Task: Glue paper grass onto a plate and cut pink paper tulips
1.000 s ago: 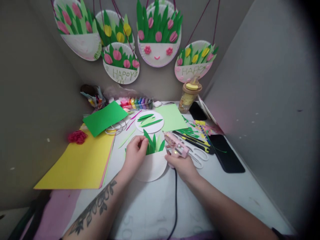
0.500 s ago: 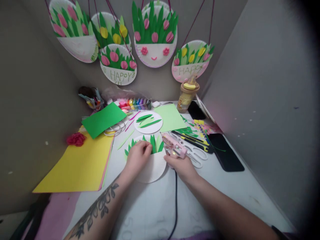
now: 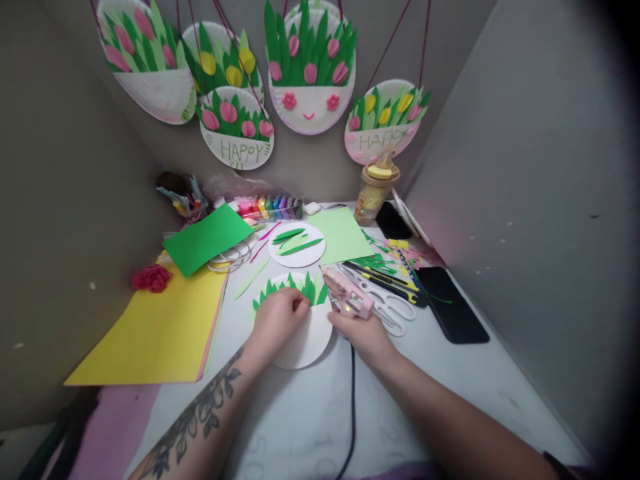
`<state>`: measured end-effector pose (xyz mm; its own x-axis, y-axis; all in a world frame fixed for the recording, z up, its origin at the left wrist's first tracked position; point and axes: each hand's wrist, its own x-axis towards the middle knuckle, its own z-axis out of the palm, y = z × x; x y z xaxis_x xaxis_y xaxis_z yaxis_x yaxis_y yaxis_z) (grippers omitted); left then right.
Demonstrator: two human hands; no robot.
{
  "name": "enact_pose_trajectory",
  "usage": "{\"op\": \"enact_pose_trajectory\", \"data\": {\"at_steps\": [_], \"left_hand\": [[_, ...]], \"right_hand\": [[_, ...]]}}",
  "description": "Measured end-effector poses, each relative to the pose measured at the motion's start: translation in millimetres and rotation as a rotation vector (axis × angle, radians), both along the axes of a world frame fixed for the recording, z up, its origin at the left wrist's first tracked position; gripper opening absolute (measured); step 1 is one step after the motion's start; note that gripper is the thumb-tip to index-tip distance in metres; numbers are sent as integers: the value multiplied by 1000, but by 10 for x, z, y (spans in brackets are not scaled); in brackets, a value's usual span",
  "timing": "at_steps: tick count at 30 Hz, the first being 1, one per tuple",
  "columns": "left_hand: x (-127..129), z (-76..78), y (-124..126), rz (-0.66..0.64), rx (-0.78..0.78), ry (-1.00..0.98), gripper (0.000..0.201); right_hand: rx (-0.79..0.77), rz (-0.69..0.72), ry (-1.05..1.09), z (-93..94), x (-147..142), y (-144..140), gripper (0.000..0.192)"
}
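A white paper plate pocket [image 3: 305,343] lies in front of me, with green paper leaves [image 3: 319,288] standing in a row along its upper part. My left hand [image 3: 280,317] rests over its left and middle, fingers curled together at the pocket's edge beside a dark green leaf. Its fingertips are turned away, so what they pinch is hidden. Close to the plate's right edge, my right hand [image 3: 363,333] is wrapped round a pink glue gun [image 3: 350,293], whose nozzle end points up and left. A black cord runs from it toward me.
Beyond the pocket sits a white disc [image 3: 295,259] with cut leaves. White scissors [image 3: 393,310], cutters [image 3: 390,280] and a black phone [image 3: 453,307] lie to the right. Yellow paper [image 3: 160,333] covers the left. A cup [image 3: 373,197] stands behind; finished plates [image 3: 310,110] hang on the wall.
My left hand has shifted slightly right along the pocket's edge, and more leaves show above it. The plate has turned or slid a little. My right hand and the glue gun have stayed put.
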<state>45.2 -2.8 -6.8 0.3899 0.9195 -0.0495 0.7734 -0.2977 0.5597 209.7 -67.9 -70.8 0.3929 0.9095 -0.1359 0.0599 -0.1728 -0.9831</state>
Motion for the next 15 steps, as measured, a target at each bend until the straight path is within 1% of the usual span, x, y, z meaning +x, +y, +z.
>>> {"op": "enact_pose_trajectory", "data": {"at_steps": [7, 15], "left_hand": [[-3, -6, 29, 12, -16, -8, 17], [-17, -24, 44, 23, -50, -32, 20]], "right_hand": [[-17, 21, -7, 27, -8, -16, 26], [-49, -23, 1, 120, -47, -18, 29]]}}
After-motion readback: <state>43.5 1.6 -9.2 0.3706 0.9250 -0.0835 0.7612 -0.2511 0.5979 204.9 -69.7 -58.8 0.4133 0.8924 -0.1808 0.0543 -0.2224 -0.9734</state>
